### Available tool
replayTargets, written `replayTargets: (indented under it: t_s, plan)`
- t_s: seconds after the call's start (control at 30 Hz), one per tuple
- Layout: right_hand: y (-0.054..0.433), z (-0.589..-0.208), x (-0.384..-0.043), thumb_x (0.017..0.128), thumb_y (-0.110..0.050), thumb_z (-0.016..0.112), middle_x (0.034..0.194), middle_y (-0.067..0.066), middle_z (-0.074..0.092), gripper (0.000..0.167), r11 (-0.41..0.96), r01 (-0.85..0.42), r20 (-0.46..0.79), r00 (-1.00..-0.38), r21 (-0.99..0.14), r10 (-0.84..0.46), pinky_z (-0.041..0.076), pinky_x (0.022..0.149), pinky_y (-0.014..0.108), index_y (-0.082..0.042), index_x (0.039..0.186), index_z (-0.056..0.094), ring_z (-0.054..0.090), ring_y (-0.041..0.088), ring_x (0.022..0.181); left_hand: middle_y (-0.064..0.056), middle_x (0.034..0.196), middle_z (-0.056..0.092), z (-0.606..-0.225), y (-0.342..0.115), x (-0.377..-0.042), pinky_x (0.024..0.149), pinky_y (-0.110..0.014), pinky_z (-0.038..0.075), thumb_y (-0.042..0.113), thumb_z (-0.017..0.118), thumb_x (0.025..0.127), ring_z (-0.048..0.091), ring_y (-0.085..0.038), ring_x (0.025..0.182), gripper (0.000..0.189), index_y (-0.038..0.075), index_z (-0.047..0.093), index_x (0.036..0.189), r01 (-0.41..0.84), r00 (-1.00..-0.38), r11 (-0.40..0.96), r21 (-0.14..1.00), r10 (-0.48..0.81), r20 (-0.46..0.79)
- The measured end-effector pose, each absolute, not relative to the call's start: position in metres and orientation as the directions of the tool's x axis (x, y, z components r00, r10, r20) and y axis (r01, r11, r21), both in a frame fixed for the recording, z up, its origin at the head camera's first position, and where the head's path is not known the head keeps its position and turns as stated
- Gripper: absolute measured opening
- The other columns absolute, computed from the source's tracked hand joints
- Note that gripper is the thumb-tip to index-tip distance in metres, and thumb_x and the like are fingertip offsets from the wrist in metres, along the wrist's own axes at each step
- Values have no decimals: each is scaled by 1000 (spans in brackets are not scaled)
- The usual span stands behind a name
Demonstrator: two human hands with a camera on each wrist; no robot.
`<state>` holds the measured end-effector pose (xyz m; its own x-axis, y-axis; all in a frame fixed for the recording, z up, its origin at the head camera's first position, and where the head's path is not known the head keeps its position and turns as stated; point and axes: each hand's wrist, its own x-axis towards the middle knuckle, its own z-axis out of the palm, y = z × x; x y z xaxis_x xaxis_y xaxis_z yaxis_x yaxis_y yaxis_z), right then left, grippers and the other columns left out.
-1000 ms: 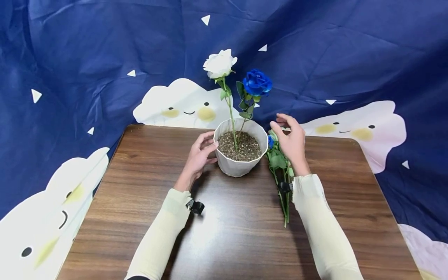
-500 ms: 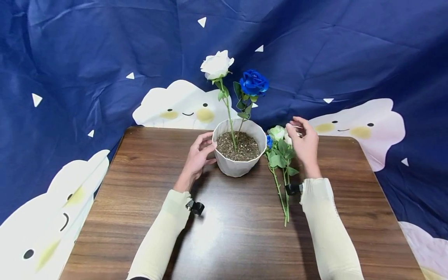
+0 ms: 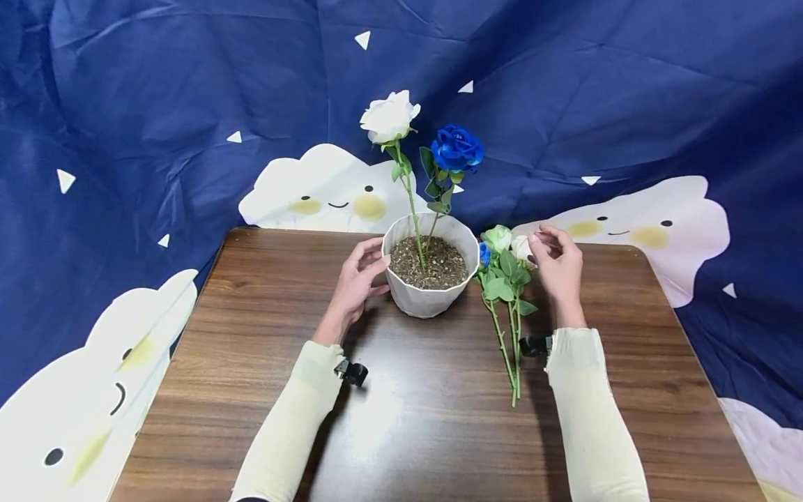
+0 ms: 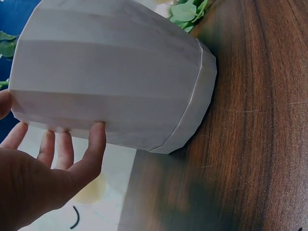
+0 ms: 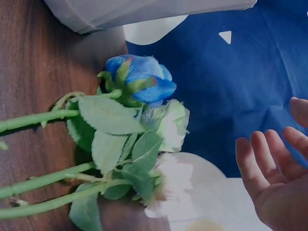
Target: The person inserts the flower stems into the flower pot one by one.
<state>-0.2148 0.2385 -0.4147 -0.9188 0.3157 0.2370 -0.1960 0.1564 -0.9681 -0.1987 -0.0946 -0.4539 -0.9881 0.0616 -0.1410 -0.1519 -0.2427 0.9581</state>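
Note:
A white faceted flower pot (image 3: 426,301) filled with soil (image 3: 442,265) stands near the back of the table. A white rose (image 3: 390,117) and a blue rose (image 3: 457,148) rise from the soil. My left hand (image 3: 357,282) touches the pot's left side, fingertips against its wall (image 4: 106,72) in the left wrist view. My right hand (image 3: 560,270) hovers by the loose roses right of the pot, fingers loosely bent and holding nothing. Those are a blue rose (image 5: 139,79), a pale green rose (image 5: 173,125) and a whitish-pink rose (image 5: 171,185), lying with their stems toward me.
The brown wooden table (image 3: 439,432) ends just behind the pot and the roses. A dark blue cloth (image 3: 564,84) with smiling clouds hangs behind it. Small black wrist cameras sit on the left sleeve (image 3: 285,425) and right sleeve (image 3: 592,418).
My right hand has moved from beside the pot to the right and slightly toward me, uncovering the loose roses. My left hand has stayed at the pot.

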Motion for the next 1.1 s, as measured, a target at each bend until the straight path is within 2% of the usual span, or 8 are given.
replayTargets:
  t_s: [0.13,0.33,0.43,0.6,0.73,0.83,0.97,1.1]
  plan:
    - [243,-422,-215,91,8,64,95,5,65,26,119,-160,191,-925,-980,329,57,63,13,9,118,64,62,6,76,-10,128,53,-454,-95,-198,85,-55,59,13,66,98,59,-19,103,46,17,55,142,-153,-988,-240,959,63,-142]
    - [254,-444,-218,94,1,65,104,16,64,35,254,-79,166,-923,-964,347,53,73,12,14,125,60,59,3,83,-10,128,52,-455,-95,-198,85,-55,59,12,66,98,57,-21,104,46,17,55,142,-166,-986,-242,956,61,-155]
    - [263,-467,-225,94,-2,67,107,17,65,37,260,-52,146,-922,-964,357,50,74,10,12,127,61,59,1,84,-9,126,51,-454,-95,-199,87,-56,58,12,66,98,56,-20,105,46,18,55,142,-160,-987,-245,956,61,-150]
    - [271,-494,-229,94,-3,68,103,8,66,38,234,-6,95,-923,-972,374,52,72,10,11,128,61,60,-1,83,-9,124,51,-454,-95,-200,87,-56,58,12,66,98,57,-20,103,46,17,55,142,-165,-986,-248,955,61,-155]
    - [274,-504,-227,93,-4,69,94,-4,66,37,229,37,56,-922,-973,382,52,72,11,11,126,61,61,-2,82,-8,124,51,-454,-95,-199,85,-53,59,12,66,98,57,-19,102,46,17,55,142,-170,-985,-246,954,62,-159]
    - [275,-510,-226,93,-5,70,91,-10,65,38,203,75,8,-925,-976,379,57,72,15,9,127,61,61,-3,83,-8,124,50,-453,-95,-199,84,-53,60,12,66,97,56,-18,102,46,16,55,142,-165,-986,-245,955,59,-155]
    - [277,-517,-225,94,-5,70,91,-10,63,41,167,122,-55,-932,-978,359,60,74,21,10,130,58,60,-2,82,-8,124,51,-453,-95,-199,85,-54,59,12,66,97,57,-18,102,46,16,55,142,-163,-987,-244,956,56,-154]
    - [278,-523,-222,93,-4,70,89,-9,61,43,175,179,-113,-937,-968,330,60,67,20,10,131,56,62,1,75,-9,124,51,-454,-95,-198,87,-56,58,12,66,98,58,-18,101,46,17,55,141,-157,-987,-242,957,58,-148]
